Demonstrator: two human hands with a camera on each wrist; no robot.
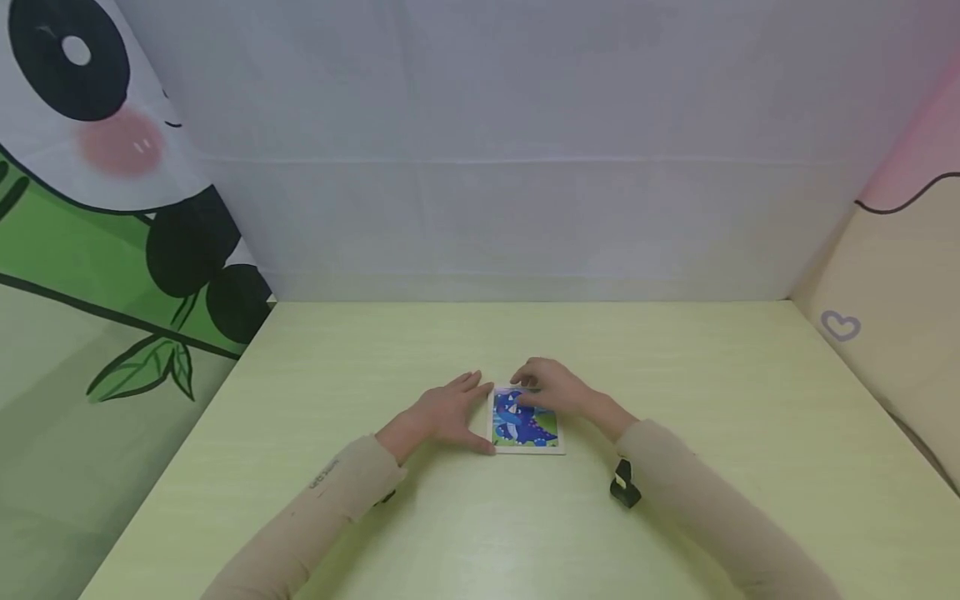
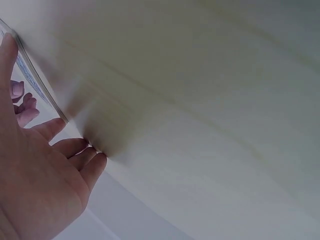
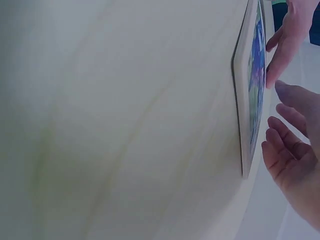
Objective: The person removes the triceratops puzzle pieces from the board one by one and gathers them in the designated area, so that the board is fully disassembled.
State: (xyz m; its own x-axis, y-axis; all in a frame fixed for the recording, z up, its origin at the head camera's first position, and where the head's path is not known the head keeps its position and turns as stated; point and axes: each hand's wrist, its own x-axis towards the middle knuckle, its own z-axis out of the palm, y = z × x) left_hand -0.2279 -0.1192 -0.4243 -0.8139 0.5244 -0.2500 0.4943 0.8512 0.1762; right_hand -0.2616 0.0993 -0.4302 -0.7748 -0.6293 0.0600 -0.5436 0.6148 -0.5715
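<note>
A small, square picture board [image 1: 534,432] with a pale raised rim and a blue dinosaur picture lies flat on the table. My left hand [image 1: 452,414] is spread along its left side, thumb at the near corner and forefinger by the far one. In the left wrist view, the other fingertips of this hand [image 2: 47,180] rest on the tabletop. Over the board's far right part hovers my right hand [image 1: 558,389], covering some of the picture. The right wrist view shows that hand [image 3: 297,150] with loosely bent fingers and nothing between them, apart from the board [image 3: 256,75].
The pale yellow table [image 1: 480,533] extends around the board on all sides. A grey-white cloth wall [image 1: 480,225] stands behind its far edge, with printed cloth at left and right. A black strap piece [image 1: 624,485] hangs beneath the right cuff.
</note>
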